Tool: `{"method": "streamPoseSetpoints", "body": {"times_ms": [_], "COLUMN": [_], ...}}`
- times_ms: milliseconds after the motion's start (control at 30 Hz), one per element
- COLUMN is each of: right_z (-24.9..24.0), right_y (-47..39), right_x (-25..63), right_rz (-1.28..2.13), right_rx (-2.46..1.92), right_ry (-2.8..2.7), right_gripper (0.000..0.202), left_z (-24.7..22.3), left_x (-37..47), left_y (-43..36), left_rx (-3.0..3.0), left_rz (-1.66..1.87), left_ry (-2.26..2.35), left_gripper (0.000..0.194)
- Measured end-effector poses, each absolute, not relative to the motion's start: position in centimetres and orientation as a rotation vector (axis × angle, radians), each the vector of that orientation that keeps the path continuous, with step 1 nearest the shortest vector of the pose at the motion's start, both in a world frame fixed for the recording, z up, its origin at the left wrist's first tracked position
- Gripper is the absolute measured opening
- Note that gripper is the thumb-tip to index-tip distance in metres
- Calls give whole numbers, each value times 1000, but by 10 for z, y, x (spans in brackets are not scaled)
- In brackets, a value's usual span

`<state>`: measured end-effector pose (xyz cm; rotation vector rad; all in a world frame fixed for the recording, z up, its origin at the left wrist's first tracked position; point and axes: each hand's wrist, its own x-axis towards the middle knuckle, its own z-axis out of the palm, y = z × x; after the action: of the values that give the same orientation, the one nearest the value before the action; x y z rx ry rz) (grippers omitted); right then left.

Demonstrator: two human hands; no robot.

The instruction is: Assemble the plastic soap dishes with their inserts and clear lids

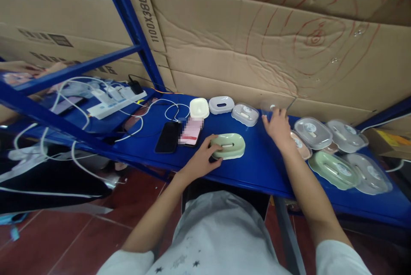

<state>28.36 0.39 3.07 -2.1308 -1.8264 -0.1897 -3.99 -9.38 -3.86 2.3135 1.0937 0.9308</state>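
Observation:
On the blue table, a green oval dish with a slot in its top sits near the front edge. My left hand grips its left end, thumb in front and fingers over the rim. Farther back and to the right, my right hand has its fingers curved down on a clear, see-through piece by the cardboard. A grey lidded dish stands left of that hand. Beyond it are a grey slotted dish and a cream square dish.
Several lidded dishes, one of them green, cover the table's right side. Two phones, one black, lie left of my left hand. A power strip with white cables and blue shelf posts are at left. Another person's arm shows at far left.

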Motion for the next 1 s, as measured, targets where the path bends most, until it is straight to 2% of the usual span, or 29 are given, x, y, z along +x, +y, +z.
{"method": "streamPoseSetpoints", "body": {"times_ms": [100,233,367,500,633,700,833,1000], "right_z": [32,0,-24,-14,-6,-11,-20,-18], "right_y": [-24,-46,-41,-46,-66,-73,-77,-77], "right_x": [285,284,284,283,268,258,246,245], "right_rz": [-200,73,236,224,283,249,79,-52], "right_rx": [-1613,-1160,-1171,-1187,-977,-933,-952,-919], "right_ry": [-2068,-2392,-2398,-2407,-2512,-2612,-2699,-2744], "right_gripper": [64,54,48,45,60,65,55,56], "left_z": [-32,-25,-24,-27,-33,-37,-39,-43], "left_x": [-44,-47,-49,-47,-42,-40,-38,-38], "left_y": [-95,-94,-95,-97,-97,-96,-94,-95], "left_rx": [2293,2284,2262,2275,2327,2379,2469,2527], "left_rz": [889,783,735,745,810,838,862,877], "left_ry": [1011,878,842,865,987,1060,1146,1176], "left_gripper": [30,32,35,33,33,34,36,35]}}
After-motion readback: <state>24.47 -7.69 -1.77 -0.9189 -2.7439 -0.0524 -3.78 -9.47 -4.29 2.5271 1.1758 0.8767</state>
